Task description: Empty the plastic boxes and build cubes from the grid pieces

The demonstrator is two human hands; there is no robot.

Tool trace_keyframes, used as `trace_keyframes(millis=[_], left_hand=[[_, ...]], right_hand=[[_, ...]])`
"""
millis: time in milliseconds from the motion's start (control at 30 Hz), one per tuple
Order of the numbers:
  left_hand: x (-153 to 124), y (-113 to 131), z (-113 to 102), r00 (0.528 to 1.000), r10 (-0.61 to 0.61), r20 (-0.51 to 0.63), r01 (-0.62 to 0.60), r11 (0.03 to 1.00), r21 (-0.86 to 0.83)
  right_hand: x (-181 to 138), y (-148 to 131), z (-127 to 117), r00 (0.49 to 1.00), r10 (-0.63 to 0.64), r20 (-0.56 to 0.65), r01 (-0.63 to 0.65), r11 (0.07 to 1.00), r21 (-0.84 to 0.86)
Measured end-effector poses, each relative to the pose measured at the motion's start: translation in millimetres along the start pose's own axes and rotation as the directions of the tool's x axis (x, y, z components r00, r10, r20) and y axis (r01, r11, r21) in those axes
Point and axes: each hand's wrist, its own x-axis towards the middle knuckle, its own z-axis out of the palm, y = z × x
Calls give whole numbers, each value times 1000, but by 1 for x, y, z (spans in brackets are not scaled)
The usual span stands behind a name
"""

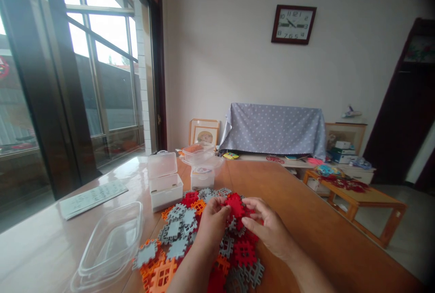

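My left hand [215, 216] is closed in a pinch on the edge of a red interlocking plastic tile [235, 204] with notched sides, held over the pile. Just to the right of that tile, my right hand [265, 222] has its thumb and fingers apart and curved, with nothing visibly gripped. Beneath both hands spreads a heap of grey, red and orange notched tiles. Among them are a grey tile [178, 247], an orange window-shaped tile [163, 275] and a red window-shaped tile [244, 251]. My forearms hide part of the heap.
A clear plastic container [117, 234] stands left of the heap. Behind it are a white box with an open lid [166, 193], a smaller white box [202, 179] and a clear tub [199, 152] holding orange pieces. Printed sheets [93, 198] lie far left on the wooden table [306, 238].
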Motion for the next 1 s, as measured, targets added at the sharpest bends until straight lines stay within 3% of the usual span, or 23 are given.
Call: trace_keyframes(millis=[133, 300, 467, 633, 1000], left_hand=[[-5, 1, 6, 996, -46, 80, 46, 999, 6], [-9, -3, 14, 981, -107, 160, 105, 994, 22], [-5, -5, 12, 993, -62, 100, 52, 994, 99], [1, -6, 4, 997, -11, 77, -1, 989, 145], [2, 2, 1, 998, 13, 69, -26, 981, 192]], right_hand=[[-1, -3, 0, 986, -167, -8, 155, 933, -325], [0, -7, -9, 986, -153, 61, 165, 912, -377], [6, 20, -48, 999, 7, -37, -18, 956, -293], [7, 62, -81, 972, 178, -156, -218, 929, -300], [4, 84, -74, 946, 294, -140, -325, 880, -346]])
